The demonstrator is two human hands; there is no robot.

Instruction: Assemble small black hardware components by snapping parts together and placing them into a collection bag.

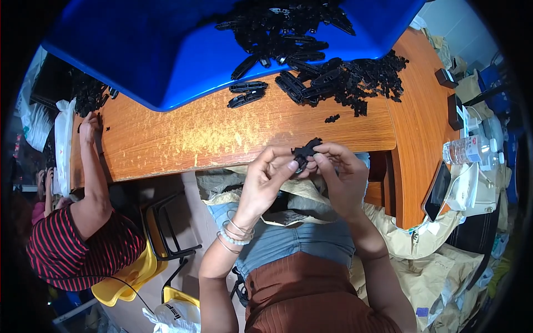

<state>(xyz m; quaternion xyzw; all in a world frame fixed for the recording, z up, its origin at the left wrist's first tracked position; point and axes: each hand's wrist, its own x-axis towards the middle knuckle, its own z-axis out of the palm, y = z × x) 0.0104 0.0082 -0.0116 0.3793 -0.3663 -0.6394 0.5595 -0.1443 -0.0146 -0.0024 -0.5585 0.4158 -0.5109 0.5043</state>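
Note:
Between both hands, just off the near edge of the wooden table (183, 139), is a cluster of small black plastic parts (302, 155). My left hand (269, 175) pinches its left side with thumb and fingers. The fingertips of my right hand (341, 172) are closed on its right side. Beyond the hands, a heap of small black plastic pieces (372, 77) lies on the tabletop. Longer black plastic parts (247, 93) lie beside that heap. A lone small black piece (332, 118) rests closer to me. Below the hands, an open paper sack (311, 202) sits over my lap.
A large blue bin (166, 66) with more black parts overhangs the far side. At left, a co-worker in a striped shirt (83, 244) reaches toward another black pile (86, 94). A phone (437, 188) and plastic bottle (466, 151) stand at right. A yellow chair (133, 277) is left.

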